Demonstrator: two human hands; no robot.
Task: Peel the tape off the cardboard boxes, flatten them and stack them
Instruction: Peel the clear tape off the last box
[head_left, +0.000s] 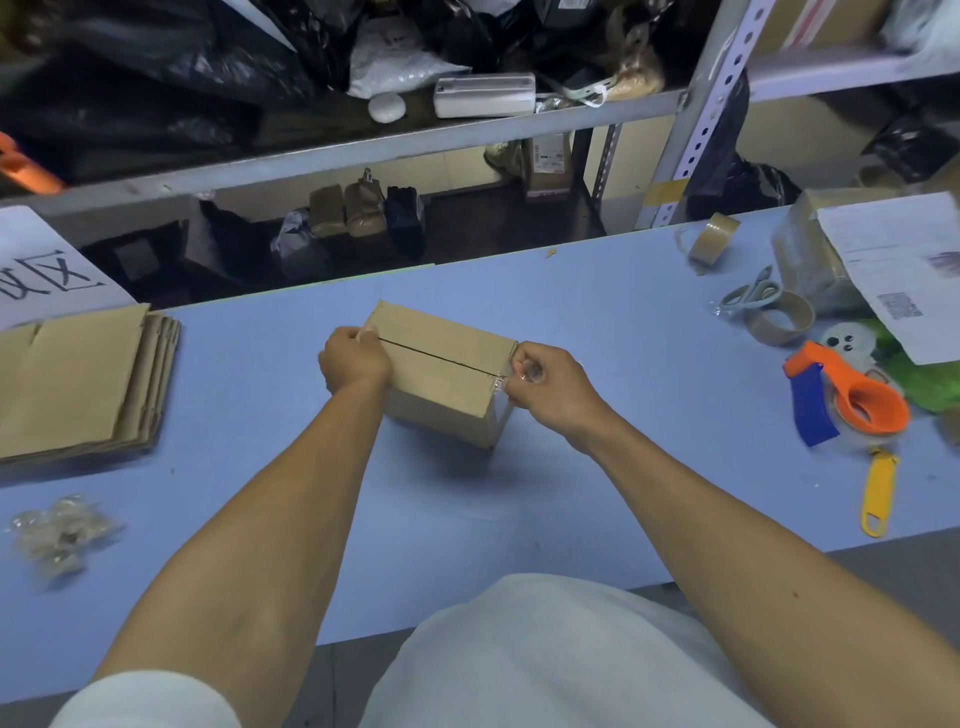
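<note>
Blue tabletop (597, 467) fronts cluttered metal shelves (363, 150). Both arms reach forward to the cardboard box (441, 374) at mid-table: left hand (356, 361) curled around its left end, right hand (550, 387) pinching clear tape (501, 384) at its right end. The box's long axis and seam run left-right.
</note>
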